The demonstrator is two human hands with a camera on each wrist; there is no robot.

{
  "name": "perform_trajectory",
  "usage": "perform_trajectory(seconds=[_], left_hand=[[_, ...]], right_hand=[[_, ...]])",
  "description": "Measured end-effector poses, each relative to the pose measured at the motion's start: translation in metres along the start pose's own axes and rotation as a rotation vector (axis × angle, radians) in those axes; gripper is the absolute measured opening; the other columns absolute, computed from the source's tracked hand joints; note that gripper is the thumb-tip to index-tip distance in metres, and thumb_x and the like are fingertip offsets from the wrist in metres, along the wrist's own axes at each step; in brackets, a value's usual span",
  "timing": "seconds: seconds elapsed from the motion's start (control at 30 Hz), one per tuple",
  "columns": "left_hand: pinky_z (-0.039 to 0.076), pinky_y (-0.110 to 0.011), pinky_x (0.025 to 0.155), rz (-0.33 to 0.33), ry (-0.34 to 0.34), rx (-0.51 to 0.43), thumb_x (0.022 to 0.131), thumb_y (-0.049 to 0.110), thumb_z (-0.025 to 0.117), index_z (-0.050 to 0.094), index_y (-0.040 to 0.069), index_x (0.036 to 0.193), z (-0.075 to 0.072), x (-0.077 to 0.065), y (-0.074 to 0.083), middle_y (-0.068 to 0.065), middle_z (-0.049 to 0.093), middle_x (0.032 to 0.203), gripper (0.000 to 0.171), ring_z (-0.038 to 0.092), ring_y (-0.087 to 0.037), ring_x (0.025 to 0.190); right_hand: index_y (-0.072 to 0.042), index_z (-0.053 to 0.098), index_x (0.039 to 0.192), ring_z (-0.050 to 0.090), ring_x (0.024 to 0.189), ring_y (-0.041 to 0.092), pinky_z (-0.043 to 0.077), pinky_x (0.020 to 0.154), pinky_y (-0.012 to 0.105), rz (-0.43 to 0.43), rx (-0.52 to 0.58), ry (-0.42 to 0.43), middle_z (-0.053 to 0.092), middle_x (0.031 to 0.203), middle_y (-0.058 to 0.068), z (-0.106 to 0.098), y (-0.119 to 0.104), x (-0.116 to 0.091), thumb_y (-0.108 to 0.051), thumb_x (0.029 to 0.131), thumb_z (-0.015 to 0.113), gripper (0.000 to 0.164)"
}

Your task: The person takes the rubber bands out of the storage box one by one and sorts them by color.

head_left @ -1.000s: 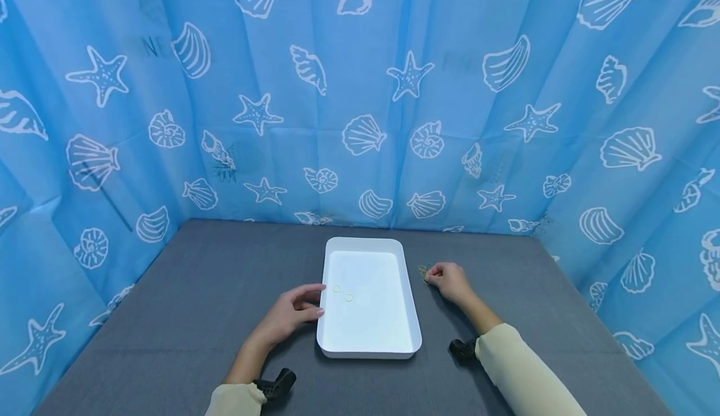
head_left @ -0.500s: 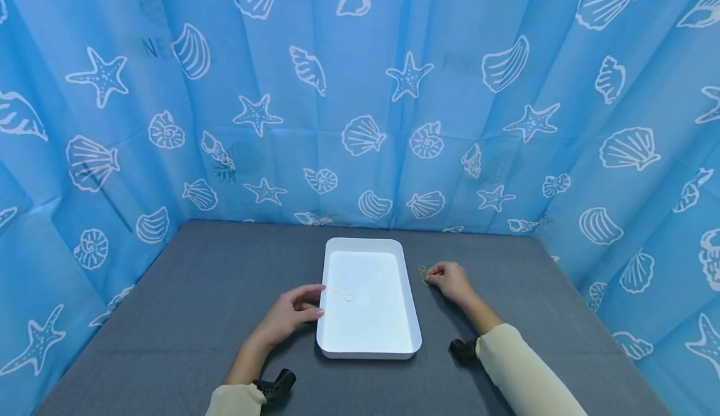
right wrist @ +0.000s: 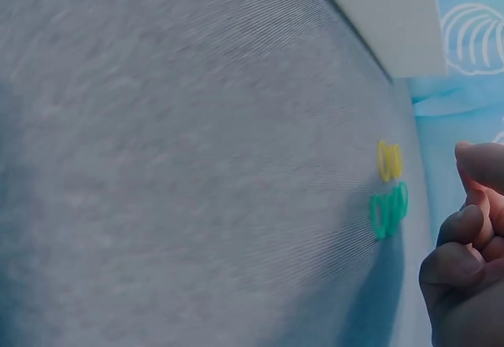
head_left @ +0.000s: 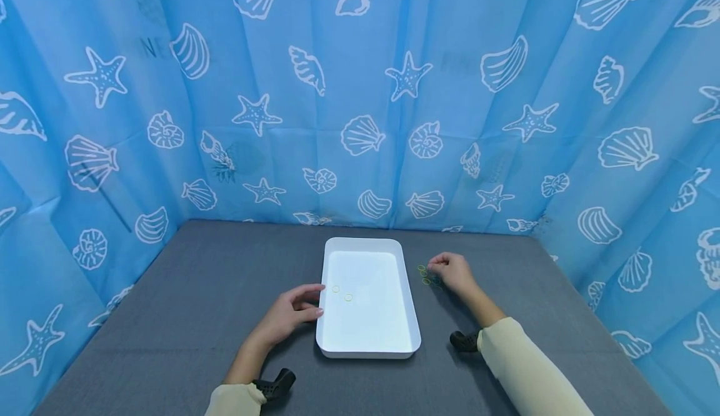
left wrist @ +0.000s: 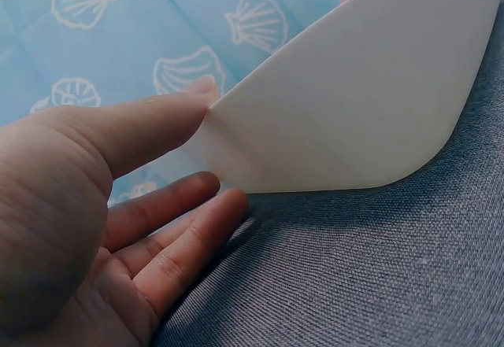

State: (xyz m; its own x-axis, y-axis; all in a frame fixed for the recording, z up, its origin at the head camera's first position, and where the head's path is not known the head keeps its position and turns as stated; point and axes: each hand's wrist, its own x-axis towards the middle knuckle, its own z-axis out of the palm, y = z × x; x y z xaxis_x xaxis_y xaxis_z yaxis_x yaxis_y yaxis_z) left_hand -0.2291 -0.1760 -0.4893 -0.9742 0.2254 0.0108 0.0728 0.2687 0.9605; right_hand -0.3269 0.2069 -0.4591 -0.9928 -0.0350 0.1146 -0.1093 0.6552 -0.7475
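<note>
A white tray (head_left: 368,303) stands on the grey cloth, with two thin yellow rings (head_left: 348,297) inside. My left hand (head_left: 288,315) is at its left wall; the thumb meets the rim and the relaxed fingers lie near the wall's lower edge (left wrist: 291,138). Right of the tray, my right hand (head_left: 452,273) hovers just above the cloth, thumb and index fingertips together, other fingers curled. I cannot tell whether a ring is between those fingertips. Beneath it lie small yellow rings (head_left: 425,281), with green rings (right wrist: 389,210) beside the yellow ones in the right wrist view.
Grey cloth (head_left: 225,291) covers the table around the tray. A blue curtain (head_left: 360,104) printed with shells and starfish encloses the back and sides. Black wrist cameras (head_left: 275,385) sit below both hands.
My right hand has lifted from the rings and shifted slightly right and away from me, uncovering more yellow and green rings. The left hand and tray stay put.
</note>
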Motion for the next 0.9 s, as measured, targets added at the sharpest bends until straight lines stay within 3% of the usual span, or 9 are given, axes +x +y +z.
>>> perform_trajectory(seconds=[0.27,0.67,0.9], left_hand=[[0.051,-0.041,0.083,-0.005,0.005,0.005,0.088,0.021,0.074,0.058,0.015,0.134,-0.001,-0.001,0.0,-0.013,0.058,0.127,0.049,0.063,-0.021,0.095],[0.051,-0.041,0.083,0.009,-0.003,0.01,0.088,0.022,0.074,0.058,0.015,0.134,0.0,-0.001,-0.001,-0.014,0.058,0.128,0.05,0.063,-0.022,0.095],[0.051,-0.042,0.085,-0.003,-0.006,-0.007,0.088,0.022,0.074,0.057,0.015,0.135,-0.001,-0.001,0.001,-0.014,0.057,0.129,0.05,0.063,-0.022,0.096]], right_hand=[[0.001,0.068,0.092,0.053,0.071,0.019,0.043,0.063,0.033,0.009,0.007,0.01,0.065,0.083,0.009,0.001,-0.014,0.007,-0.01,0.092,0.065,0.012],[-0.001,0.069,0.095,0.058,0.076,0.026,0.046,0.064,0.034,0.0,0.01,-0.042,0.065,0.086,0.009,0.013,-0.042,0.017,-0.013,0.093,0.066,0.013],[-0.003,0.069,0.096,0.054,0.062,0.022,0.044,0.054,0.032,0.008,0.027,-0.114,0.064,0.086,0.015,0.025,-0.065,0.025,-0.015,0.094,0.065,0.012]])
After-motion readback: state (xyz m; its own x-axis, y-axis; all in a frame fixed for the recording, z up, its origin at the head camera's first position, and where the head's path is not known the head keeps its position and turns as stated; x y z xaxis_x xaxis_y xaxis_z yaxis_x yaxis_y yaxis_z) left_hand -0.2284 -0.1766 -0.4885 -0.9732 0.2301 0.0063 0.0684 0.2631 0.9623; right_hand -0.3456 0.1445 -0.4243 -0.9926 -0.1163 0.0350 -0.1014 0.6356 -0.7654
